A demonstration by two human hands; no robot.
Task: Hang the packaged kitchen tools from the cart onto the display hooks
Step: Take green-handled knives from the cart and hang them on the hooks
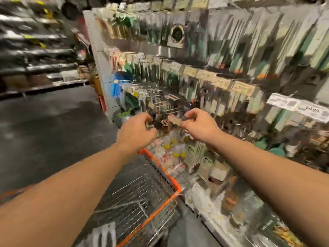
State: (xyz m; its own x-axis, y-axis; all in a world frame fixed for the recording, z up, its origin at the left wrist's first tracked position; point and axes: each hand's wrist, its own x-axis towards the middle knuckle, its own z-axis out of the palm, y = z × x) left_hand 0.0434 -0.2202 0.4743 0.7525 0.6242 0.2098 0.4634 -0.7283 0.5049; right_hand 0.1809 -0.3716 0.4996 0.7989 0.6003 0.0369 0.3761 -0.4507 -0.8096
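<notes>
- both arms reach forward over the cart [161,168], a wire basket with an orange rim, parked just beside the display wall [222,56].
- the left hand [138,130] has its fingers curled round the left end of a packaged kitchen tool [164,124]; the right hand [199,124] pinches the package's card end between thumb and fingers.
- the package is held between the two hands, above the cart's far end and in front of the lower rows of hooks [156,97].
- its long axis runs roughly left to right, nearly level; the picture is too blurred to tell which way the tool inside points.
- hanging packs fill the wall in rows, with price tags [299,106] at right.
- more shelves [35,56] stand across the aisle at left.
</notes>
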